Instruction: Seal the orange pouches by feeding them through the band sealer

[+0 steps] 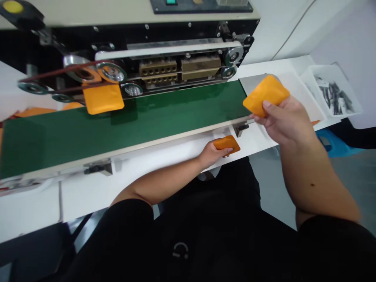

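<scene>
Between the thumb and fingers of my right hand [289,119] is an orange pouch [266,94], raised at the right end of a green conveyor belt [176,113]. My left hand [212,154] grips a second orange pouch [228,144], low by the table's front edge. Another orange pouch [103,98] hangs by its top edge from the band of a band sealer [188,64], over the left part of the belt. The fingers behind both held pouches are partly hidden.
A white bin [335,92] with small dark and silvery packets stands at the far right. Orange pouches [38,112] lie beyond the belt's left end. Below the table at right is a blue plastic object [337,143]. Metal brackets [100,167] jut from the conveyor's front.
</scene>
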Demonstrator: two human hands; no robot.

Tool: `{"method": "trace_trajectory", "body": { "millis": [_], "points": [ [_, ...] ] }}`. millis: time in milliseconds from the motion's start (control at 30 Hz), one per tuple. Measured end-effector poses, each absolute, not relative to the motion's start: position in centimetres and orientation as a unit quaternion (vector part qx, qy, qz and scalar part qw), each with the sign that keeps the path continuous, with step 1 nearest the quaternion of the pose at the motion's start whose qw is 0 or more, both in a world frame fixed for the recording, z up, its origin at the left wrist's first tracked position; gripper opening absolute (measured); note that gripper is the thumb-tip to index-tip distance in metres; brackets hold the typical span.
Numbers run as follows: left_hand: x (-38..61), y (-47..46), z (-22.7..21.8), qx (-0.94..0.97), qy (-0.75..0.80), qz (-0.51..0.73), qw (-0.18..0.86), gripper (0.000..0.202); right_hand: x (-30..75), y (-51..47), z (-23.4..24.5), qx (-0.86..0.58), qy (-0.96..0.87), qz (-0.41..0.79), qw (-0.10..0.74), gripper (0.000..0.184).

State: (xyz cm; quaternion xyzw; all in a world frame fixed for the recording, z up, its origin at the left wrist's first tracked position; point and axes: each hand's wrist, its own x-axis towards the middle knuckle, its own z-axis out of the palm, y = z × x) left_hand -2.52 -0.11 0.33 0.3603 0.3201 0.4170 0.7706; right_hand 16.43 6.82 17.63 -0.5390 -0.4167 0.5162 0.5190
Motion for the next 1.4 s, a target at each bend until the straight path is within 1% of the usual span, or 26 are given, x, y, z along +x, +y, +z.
{"method": "trace_trajectory", "body": {
  "millis": [67, 200, 333, 433, 600, 733, 967, 1067, 1133, 1233, 1333, 1400],
  "points": [
    [-2.6, -0.1, 0.2, 0.361, 0.317, 0.418, 0.771, 0.073, 16.3, 9.3, 18.8, -0.546, -0.407, 0.518, 0.517, 0.027],
    [-2.6, 0.0, -0.2, 0.369, 0.315, 0.414, 0.770, 0.069, 16.1, 12.5, 20.0, -0.591, -0.382, 0.509, 0.496, 0.025],
    [-2.4, 0.1, -0.6, 0.365, 0.314, 0.408, 0.776, 0.068, 16.4, 14.0, 19.5, -0.623, -0.371, 0.506, 0.468, 0.021],
    [-2.3, 0.3, -0.7, 0.361, 0.308, 0.411, 0.779, 0.068, 16.7, 14.9, 18.4, -0.617, -0.382, 0.519, 0.452, 0.020],
    [-2.2, 0.4, -0.8, 0.356, 0.300, 0.410, 0.784, 0.067, 16.1, 16.3, 17.4, -0.592, -0.395, 0.532, 0.459, 0.031],
    [-2.1, 0.4, -1.0, 0.348, 0.303, 0.402, 0.791, 0.073, 14.9, 16.9, 17.4, -0.599, -0.384, 0.539, 0.451, 0.030],
    [-2.1, 0.5, -1.4, 0.348, 0.300, 0.400, 0.793, 0.077, 12.4, 18.1, 16.9, -0.596, -0.441, 0.540, 0.398, 0.034],
    [-2.1, 0.5, -1.4, 0.344, 0.298, 0.402, 0.794, 0.076, 11.7, 17.5, 17.6, -0.616, -0.480, 0.505, 0.368, 0.034],
    [-2.1, 0.5, -1.5, 0.340, 0.302, 0.404, 0.794, 0.073, 11.8, 16.1, 18.2, -0.620, -0.515, 0.450, 0.384, 0.031],
    [-2.0, 0.5, -1.6, 0.327, 0.321, 0.397, 0.795, 0.064, 12.8, 11.7, 17.8, -0.605, -0.530, 0.372, 0.463, 0.022],
    [-1.9, 0.6, -1.6, 0.296, 0.354, 0.394, 0.795, 0.049, 14.4, 5.8, 15.1, -0.586, -0.538, 0.329, 0.509, 0.020],
    [-1.9, 0.5, -1.4, 0.283, 0.365, 0.406, 0.788, 0.041, 15.4, 2.0, 12.3, -0.596, -0.547, 0.310, 0.499, 0.020]
  ]
}}
